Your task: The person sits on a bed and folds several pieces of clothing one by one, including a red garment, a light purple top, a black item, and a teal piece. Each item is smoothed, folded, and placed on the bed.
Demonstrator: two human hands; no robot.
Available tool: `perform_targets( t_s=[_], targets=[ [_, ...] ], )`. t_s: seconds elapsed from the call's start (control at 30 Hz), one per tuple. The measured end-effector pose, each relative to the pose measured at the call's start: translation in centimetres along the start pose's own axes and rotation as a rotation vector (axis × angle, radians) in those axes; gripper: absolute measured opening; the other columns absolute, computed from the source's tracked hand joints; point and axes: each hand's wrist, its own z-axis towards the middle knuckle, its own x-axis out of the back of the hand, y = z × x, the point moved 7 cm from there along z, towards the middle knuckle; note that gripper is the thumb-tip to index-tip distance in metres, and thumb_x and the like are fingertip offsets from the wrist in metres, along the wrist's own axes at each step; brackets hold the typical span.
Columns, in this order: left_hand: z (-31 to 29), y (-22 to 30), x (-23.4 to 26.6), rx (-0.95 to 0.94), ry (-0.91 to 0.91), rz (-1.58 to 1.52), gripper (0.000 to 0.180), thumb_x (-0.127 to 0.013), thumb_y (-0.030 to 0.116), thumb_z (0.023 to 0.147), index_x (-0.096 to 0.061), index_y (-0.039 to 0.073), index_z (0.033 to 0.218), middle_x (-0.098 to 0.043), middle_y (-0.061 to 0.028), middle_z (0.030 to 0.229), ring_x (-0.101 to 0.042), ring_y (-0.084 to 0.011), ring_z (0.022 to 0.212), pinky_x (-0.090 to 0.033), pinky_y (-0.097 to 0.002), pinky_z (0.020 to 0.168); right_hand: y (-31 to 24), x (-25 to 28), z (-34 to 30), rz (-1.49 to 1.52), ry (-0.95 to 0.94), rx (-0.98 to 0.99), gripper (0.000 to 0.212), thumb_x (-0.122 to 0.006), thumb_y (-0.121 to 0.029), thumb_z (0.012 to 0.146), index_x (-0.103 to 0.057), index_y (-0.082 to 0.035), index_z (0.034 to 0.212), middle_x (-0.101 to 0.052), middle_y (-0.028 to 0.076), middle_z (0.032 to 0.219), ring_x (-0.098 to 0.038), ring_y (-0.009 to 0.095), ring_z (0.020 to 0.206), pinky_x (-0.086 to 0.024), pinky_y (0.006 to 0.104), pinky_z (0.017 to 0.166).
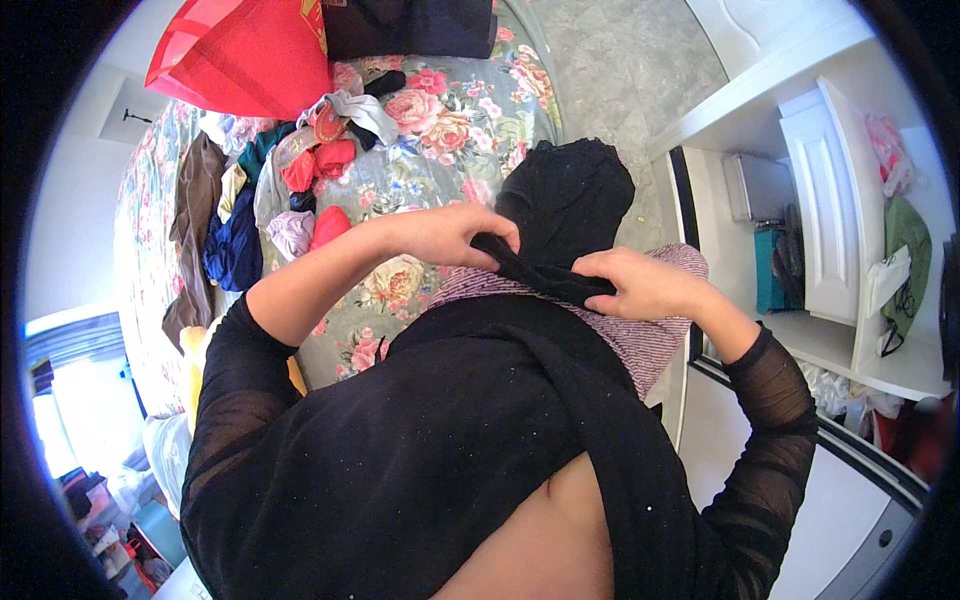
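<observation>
A black garment [570,195] hangs stretched between my hands, its gathered edge forming a band in front of my waist. My left hand [465,236] pinches one end of that edge, thumb and fingers closed on the cloth. At the other end, my right hand [635,283] grips the same edge between thumb and fingers. The rest of the garment bunches up and spreads away from me, past the bed's side. Beneath it shows a striped pinkish cloth [655,345] over my legs. The lower end of the garment is crumpled, so its exact kind cannot be told.
On my left is a bed with a floral sheet [440,120]. A pile of mixed clothes [290,180], a red bag [240,60] and a dark bag [410,28] lie on it. To the right stands an open white wardrobe [820,200] with shelves, boxes and a green bag [905,260].
</observation>
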Motion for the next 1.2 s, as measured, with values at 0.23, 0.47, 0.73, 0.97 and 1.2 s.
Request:
perform_targets(
  t_s=[0.23, 0.47, 0.73, 0.97, 1.2],
  targets=[
    [0.5, -5.6, 2.9, 0.126, 0.331, -0.397, 0.029, -0.066, 0.027, 0.091, -0.063, 0.002, 0.105, -0.065, -0.0071, 0.094, -0.061, -0.0137, 0.091, -0.048, -0.0278, 0.083, 4.5, 3.3, 0.6, -0.016, 0.485, 0.078, 0.023, -0.067, -0.022, 0.087, -0.062, -0.002, 0.099, -0.06, 0.01, 0.094, -0.06, 0.02, 0.085, -0.049, 0.0324, 0.074],
    [6.9, -16.9, 3.3, 0.699, 0.469, -0.709, 0.07, -0.047, 0.065, 0.09, -0.062, 0.0, 0.113, -0.066, -0.0094, 0.099, -0.063, -0.0183, 0.091, -0.049, -0.0331, 0.083, 19.4, 8.2, 1.6, 0.323, 0.817, -0.762, 0.053, -0.071, -0.04, 0.083, -0.061, 0.007, 0.105, -0.067, 0.015, 0.091, -0.066, 0.025, 0.083, -0.054, 0.039, 0.075],
    [10.6, -17.9, 2.4, 0.637, 0.477, -1.191, 0.04, -0.07, 0.029, 0.086, -0.063, 0.002, 0.114, -0.067, -0.0123, 0.114, -0.065, -0.0256, 0.101, -0.05, -0.0388, 0.092, 18.4, 6.4, 2.8, 0.648, 0.692, -0.683, 0.036, -0.078, -0.026, 0.078, -0.064, -0.003, 0.101, -0.065, 0.006, 0.088, -0.062, 0.017, 0.078, -0.049, 0.0334, 0.066],
    [11.2, -18.8, 4.4, 0.532, 0.509, -1.182, 0.039, -0.071, 0.027, 0.083, -0.064, 0.001, 0.111, -0.068, -0.0123, 0.108, -0.065, -0.0254, 0.097, -0.05, -0.0378, 0.09, 20.2, 5.8, 2.6, 0.727, 0.568, -0.679, 0.036, -0.076, -0.02, 0.079, -0.061, -0.006, 0.108, -0.066, 0.005, 0.1, -0.062, 0.015, 0.089, -0.048, 0.0341, 0.078],
    [8.8, -5.7, 7.2, 0.111, 1.076, 0.488, 0.03, -0.064, 0.008, 0.077, -0.055, 0.0, 0.105, -0.058, -0.0195, 0.107, -0.056, -0.0401, 0.102, -0.046, -0.0447, 0.087, 13.3, 7.8, 2.0, -0.166, 1.056, -0.351, 0.031, -0.063, -0.008, 0.076, -0.057, -0.001, 0.105, -0.063, 0.024, 0.1, -0.061, 0.04, 0.095, -0.048, 0.045, 0.084]
  ],
)
